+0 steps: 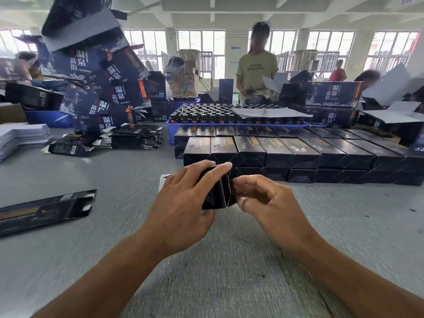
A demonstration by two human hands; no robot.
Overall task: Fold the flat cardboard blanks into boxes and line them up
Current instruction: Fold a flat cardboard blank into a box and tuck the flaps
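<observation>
Two bare forearms, no sleeves, left hand (181, 200), right hand (263, 203)

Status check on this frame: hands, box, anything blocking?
Left hand grips the half-formed box; right hand pinches its end flap. Finished boxes lined up just behind. Nothing in the way.

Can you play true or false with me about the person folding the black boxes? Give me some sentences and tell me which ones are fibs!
1. Both hands are on one black box. True: the left hand and right hand hold the box being folded.
2. The finished boxes are lined up behind the hands. True.
3. A flat blank lies on the table to the left. True.
4. The blue tray holds apples. False: it holds small dark bottles.
5. The table is bright red. False: it is grey.
</observation>
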